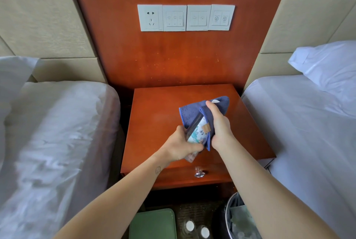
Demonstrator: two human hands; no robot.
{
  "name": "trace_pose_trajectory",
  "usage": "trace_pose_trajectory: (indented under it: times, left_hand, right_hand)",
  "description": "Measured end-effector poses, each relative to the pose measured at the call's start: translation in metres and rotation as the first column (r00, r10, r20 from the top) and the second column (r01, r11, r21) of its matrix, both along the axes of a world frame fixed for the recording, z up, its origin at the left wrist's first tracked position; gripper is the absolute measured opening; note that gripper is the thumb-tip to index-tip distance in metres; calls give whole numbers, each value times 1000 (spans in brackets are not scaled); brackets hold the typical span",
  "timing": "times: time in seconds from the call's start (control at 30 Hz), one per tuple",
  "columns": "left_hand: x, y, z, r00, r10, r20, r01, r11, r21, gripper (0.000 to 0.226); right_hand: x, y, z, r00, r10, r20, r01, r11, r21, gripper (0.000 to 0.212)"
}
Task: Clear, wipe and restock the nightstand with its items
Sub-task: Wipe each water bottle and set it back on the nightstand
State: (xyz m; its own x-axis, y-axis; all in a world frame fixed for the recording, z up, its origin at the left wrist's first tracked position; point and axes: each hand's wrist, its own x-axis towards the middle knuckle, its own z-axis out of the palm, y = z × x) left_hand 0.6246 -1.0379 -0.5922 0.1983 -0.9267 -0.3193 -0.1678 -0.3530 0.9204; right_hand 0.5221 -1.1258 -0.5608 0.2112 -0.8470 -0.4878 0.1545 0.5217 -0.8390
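The left grip point(181, 146) is curled round the lower end of a printed packet point(194, 135), thumb on top and fingers beneath. The right grip point(219, 125) is closed round a blue cloth point(192, 111), which it presses over the packet's upper end, so the two grips nearly touch. The packet is soft-sided and glossy, with a pale blue-green print and a dark edge; it looks like tissues or wipes, though the label is too small to read. The cloth is a nubby, towel-like weave with a stitched border and a small tan tag, folded and draping beyond the fingers.

Both are held just above the tabletop point(154, 113) of the nightstand, a square of reddish lacquered wood that shows nothing lying on it around the grips. Clearing therefore looks done. Whether the wood has been wiped cannot be told; the cloth seems now to be cleaning the packet itself. Restocking seems still ahead.

Toward the person from the grips is a drawer with a shiny metal knob point(200, 174). Lower still, on the floor, stand two white-capped bottles point(189, 226) beside a green flat object point(154, 223) and a lined waste bin point(231, 209). White-sheeted beds flank both sides.
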Motion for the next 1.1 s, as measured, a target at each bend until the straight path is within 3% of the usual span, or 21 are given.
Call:
trace_pose_trajectory:
  times: [0.17,0.3,0.47,0.6,0.63,0.7,0.77,0.83,0.9,1.0,1.1]
  left_hand:
    - [1,-10,-5,996,36,78,-33,999,-29,72]
    - [0,-14,-7,989,24,143,-18,999,-44,50]
    - [1,-7,1,974,-78,214,97,992,-80,53]
    - [-2,6,-7,906,-100,412,132,990,-49,55]
    - [-2,9,-9,917,-120,380,146,988,-41,54]
    - [1,14,-10,982,-160,102,162,987,-17,51]
    - [4,16,-8,976,-172,-133,173,985,-4,52]
    - [7,17,-7,951,-182,-249,182,983,-21,64]
    - [5,18,-5,949,-154,-276,159,987,-4,70]
    - [2,16,-7,964,-100,-245,98,995,-20,35]
    - [2,8,-17,992,16,-125,-14,1000,18,52]
  right_hand:
    - [7,19,-14,996,44,-78,-53,992,-119,43]
    - [11,27,-20,995,6,-104,-15,996,-84,51]
    - [11,4,-2,998,-61,12,61,997,-52,37]
    - [0,-26,11,985,-145,-91,135,985,-104,29]
    - [-4,-30,13,988,-117,-100,108,990,-93,31]
    - [-10,-34,12,997,-5,-74,2,999,-36,46]
    - [-14,-35,8,995,98,7,-98,995,-1,59]
    - [-15,-32,5,989,120,90,-120,993,-8,57]
    - [-10,-28,1,988,119,102,-115,993,-39,60]
    - [-2,-20,0,996,93,-4,-93,991,-98,55]
    - [1,-12,-1,994,108,-15,-109,992,-69,51]
